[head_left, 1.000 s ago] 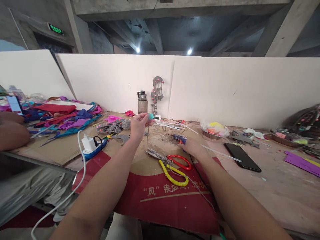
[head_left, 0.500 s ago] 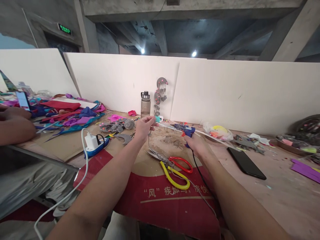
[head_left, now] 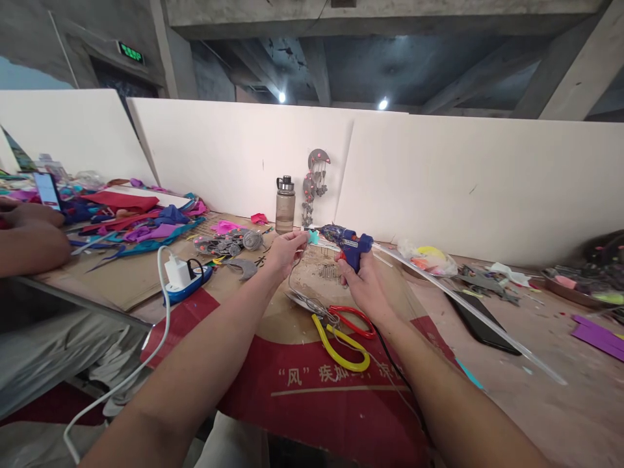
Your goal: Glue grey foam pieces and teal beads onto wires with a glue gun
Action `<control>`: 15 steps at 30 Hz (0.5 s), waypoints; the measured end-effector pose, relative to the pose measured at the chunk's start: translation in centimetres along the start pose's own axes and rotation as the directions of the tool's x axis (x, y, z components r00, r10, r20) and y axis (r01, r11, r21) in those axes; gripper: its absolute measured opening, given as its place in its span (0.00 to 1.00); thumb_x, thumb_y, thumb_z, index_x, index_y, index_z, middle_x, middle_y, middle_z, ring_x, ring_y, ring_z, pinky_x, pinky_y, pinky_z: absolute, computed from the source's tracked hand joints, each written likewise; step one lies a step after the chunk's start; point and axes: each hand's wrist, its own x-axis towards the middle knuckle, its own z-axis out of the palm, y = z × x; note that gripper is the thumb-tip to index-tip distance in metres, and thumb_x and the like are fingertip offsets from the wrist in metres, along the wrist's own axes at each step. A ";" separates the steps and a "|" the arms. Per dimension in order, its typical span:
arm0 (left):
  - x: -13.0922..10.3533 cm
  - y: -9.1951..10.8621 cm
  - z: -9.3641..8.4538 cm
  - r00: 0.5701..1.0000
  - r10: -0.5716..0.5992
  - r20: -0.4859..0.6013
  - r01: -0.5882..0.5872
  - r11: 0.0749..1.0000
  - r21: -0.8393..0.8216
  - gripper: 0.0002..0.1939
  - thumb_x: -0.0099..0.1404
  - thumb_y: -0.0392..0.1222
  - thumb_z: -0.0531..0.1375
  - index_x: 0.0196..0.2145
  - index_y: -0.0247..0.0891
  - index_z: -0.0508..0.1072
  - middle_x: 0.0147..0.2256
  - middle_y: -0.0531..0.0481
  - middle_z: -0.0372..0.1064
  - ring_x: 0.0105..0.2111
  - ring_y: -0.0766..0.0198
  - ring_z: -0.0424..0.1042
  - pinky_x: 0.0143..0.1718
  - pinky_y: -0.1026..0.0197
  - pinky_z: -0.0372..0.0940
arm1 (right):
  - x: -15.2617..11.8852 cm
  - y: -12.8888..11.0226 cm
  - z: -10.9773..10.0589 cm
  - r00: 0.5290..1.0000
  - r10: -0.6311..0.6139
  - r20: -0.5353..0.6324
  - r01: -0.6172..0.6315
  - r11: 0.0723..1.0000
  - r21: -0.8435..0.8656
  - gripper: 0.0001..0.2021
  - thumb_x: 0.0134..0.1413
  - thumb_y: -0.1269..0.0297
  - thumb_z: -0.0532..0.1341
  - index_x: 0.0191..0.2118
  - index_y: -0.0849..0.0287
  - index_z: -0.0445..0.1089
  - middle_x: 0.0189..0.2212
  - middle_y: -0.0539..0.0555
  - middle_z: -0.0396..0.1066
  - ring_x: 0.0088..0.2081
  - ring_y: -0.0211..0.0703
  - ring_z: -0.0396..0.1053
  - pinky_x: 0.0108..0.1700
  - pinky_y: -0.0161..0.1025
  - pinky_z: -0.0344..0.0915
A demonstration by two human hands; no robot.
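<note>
Between the fingertips of my left hand [head_left: 288, 252] is a small teal cut-out piece [head_left: 312, 237], its exact shape hard to make out. My right hand [head_left: 363, 281] is wrapped round the handle of a blue glue gun [head_left: 351, 244], whose nozzle points left and reaches the teal piece; whether they touch I cannot tell. A long clear glue stick [head_left: 480, 316] sticks out of the gun's back toward the right. Below my hands lie scissors [head_left: 344, 341] with one red and one yellow handle, tangled with grey string [head_left: 319, 305].
A bottle [head_left: 285, 205] and a grey moon-shaped hanging ornament [head_left: 318, 169] stand against the white board. A black phone [head_left: 480, 323] lies right, a blue power strip [head_left: 190, 289] left. Colourful felt scraps [head_left: 141, 214] cover the far left, beside another person's arm [head_left: 34, 237].
My right hand has brought the glue gun left and turned it, so its nozzle is now at the teal piece. The glue stick swung across the phone. My left hand stays nearly still.
</note>
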 end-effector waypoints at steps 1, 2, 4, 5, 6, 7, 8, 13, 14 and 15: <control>0.0 0.0 0.0 1.000 0.003 0.002 -0.003 1.000 0.002 0.18 0.45 0.51 0.70 0.23 0.34 0.71 0.21 0.55 0.61 0.21 0.74 0.58 0.21 0.68 0.52 | 0.0 -0.1 -0.1 1.000 -0.001 0.014 0.001 0.999 -0.032 0.15 0.61 0.57 0.52 0.51 0.57 0.60 0.37 0.57 0.73 0.32 0.47 0.71 0.36 0.44 0.69; -0.1 0.0 0.1 1.000 0.005 0.002 -0.005 1.000 0.004 0.18 0.45 0.51 0.70 0.23 0.34 0.71 0.21 0.55 0.61 0.21 0.74 0.58 0.21 0.68 0.52 | 0.0 -0.3 -0.2 1.000 0.004 0.030 -0.003 0.999 -0.041 0.16 0.61 0.56 0.52 0.52 0.58 0.60 0.38 0.59 0.73 0.35 0.49 0.72 0.37 0.45 0.69; -0.2 0.1 0.2 1.000 0.006 0.001 -0.006 1.000 0.008 0.18 0.45 0.51 0.71 0.23 0.34 0.71 0.21 0.55 0.61 0.21 0.74 0.57 0.21 0.68 0.52 | 0.0 -0.7 -0.4 0.999 0.010 0.051 -0.008 0.999 -0.050 0.17 0.62 0.56 0.51 0.52 0.58 0.60 0.40 0.60 0.73 0.38 0.51 0.72 0.39 0.46 0.68; -0.3 0.2 0.3 1.000 0.006 -0.002 -0.006 1.000 0.009 0.18 0.45 0.50 0.71 0.23 0.34 0.71 0.21 0.55 0.61 0.21 0.74 0.57 0.21 0.68 0.52 | 0.0 -0.9 -0.5 0.999 0.011 0.051 -0.008 0.998 -0.062 0.17 0.62 0.57 0.51 0.52 0.59 0.60 0.41 0.61 0.73 0.39 0.52 0.72 0.41 0.46 0.68; -0.3 0.3 0.3 1.000 0.005 -0.004 -0.005 1.000 0.009 0.18 0.44 0.50 0.71 0.23 0.34 0.71 0.21 0.55 0.61 0.21 0.74 0.57 0.21 0.68 0.51 | 0.0 -1.1 -0.5 0.999 0.013 0.050 -0.009 0.997 -0.074 0.16 0.61 0.57 0.51 0.52 0.59 0.61 0.41 0.61 0.73 0.40 0.52 0.72 0.42 0.47 0.68; -0.4 0.3 0.4 1.000 0.003 -0.007 -0.003 1.000 0.010 0.18 0.44 0.50 0.71 0.23 0.34 0.71 0.21 0.55 0.61 0.21 0.74 0.57 0.21 0.68 0.51 | 0.0 -1.2 -0.6 0.998 0.016 0.053 -0.011 0.996 -0.087 0.16 0.61 0.58 0.52 0.51 0.59 0.61 0.41 0.62 0.73 0.41 0.53 0.72 0.43 0.47 0.67; -0.5 0.4 0.4 1.000 0.002 -0.008 -0.002 1.000 0.011 0.18 0.44 0.49 0.71 0.23 0.34 0.71 0.21 0.55 0.61 0.21 0.74 0.57 0.21 0.68 0.51 | 0.0 -1.3 -0.6 0.998 0.019 0.057 -0.013 0.995 -0.099 0.16 0.61 0.59 0.51 0.51 0.59 0.61 0.42 0.62 0.73 0.43 0.53 0.72 0.45 0.47 0.67; -0.8 0.8 0.7 1.000 0.007 -0.003 -0.007 1.000 0.025 0.17 0.45 0.49 0.70 0.23 0.34 0.71 0.21 0.55 0.60 0.21 0.74 0.57 0.21 0.68 0.51 | -0.1 -1.5 -0.7 0.997 0.021 0.071 -0.010 0.989 -0.148 0.17 0.62 0.59 0.51 0.53 0.59 0.60 0.45 0.62 0.73 0.46 0.53 0.72 0.47 0.46 0.66; -0.8 0.8 0.7 1.000 0.007 -0.003 -0.006 1.000 0.028 0.17 0.45 0.49 0.70 0.23 0.34 0.71 0.21 0.55 0.60 0.21 0.74 0.57 0.21 0.68 0.51 | -0.1 -1.5 -0.7 0.997 0.026 0.072 -0.015 0.988 -0.154 0.17 0.61 0.59 0.51 0.53 0.59 0.60 0.45 0.63 0.73 0.46 0.53 0.72 0.47 0.46 0.66; -0.8 0.8 0.7 1.000 0.005 -0.003 -0.005 0.999 0.033 0.17 0.45 0.49 0.70 0.23 0.34 0.71 0.21 0.55 0.60 0.21 0.74 0.56 0.21 0.68 0.51 | -0.2 -1.6 -0.8 0.997 0.034 0.075 -0.022 0.987 -0.159 0.17 0.61 0.59 0.51 0.53 0.60 0.60 0.45 0.63 0.73 0.46 0.53 0.72 0.47 0.46 0.67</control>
